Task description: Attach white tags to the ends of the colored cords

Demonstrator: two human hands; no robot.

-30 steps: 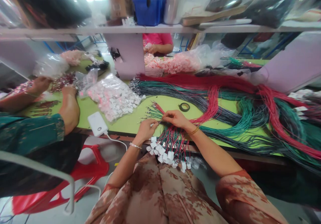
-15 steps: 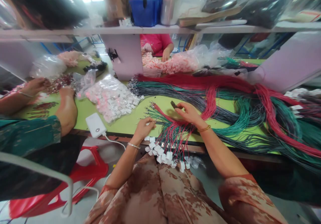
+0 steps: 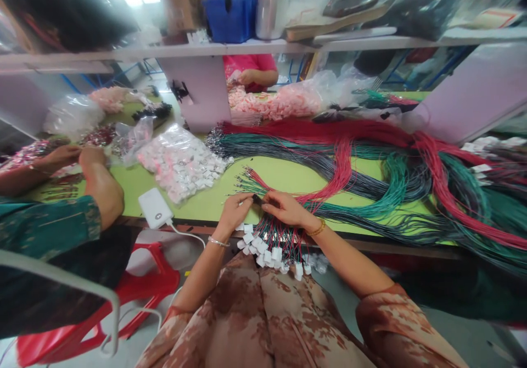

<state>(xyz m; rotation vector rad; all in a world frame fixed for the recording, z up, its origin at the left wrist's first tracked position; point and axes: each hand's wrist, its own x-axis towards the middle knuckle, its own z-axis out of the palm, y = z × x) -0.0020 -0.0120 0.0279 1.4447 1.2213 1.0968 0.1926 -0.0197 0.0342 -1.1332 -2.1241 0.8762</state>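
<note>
My left hand (image 3: 237, 211) is closed in a pinch at the table's front edge; what its fingertips hold is too small to make out. Facing it, my right hand (image 3: 285, 208) pinches a small black piece (image 3: 257, 199), which meets the left fingertips. Below and behind both hands lies a bunch of red, green and black wires (image 3: 274, 222), partly covered by the hands. White connectors (image 3: 263, 252) on these wires hang over the edge above my lap. Bare metal-tipped wire ends (image 3: 246, 177) point to the back left.
Long red, green and black wire bundles (image 3: 370, 137) stretch across the table's right side. A bag of white connectors (image 3: 181, 162) and a white power bank (image 3: 155, 207) with a cable lie left. A co-worker's hands (image 3: 93, 162) work farther left; another person (image 3: 251, 71) sits opposite. A shelf (image 3: 185, 49) spans above.
My right hand has come left and nearer with the black piece, up to my left hand. The left hand has barely moved. The left co-worker's hands have drawn together.
</note>
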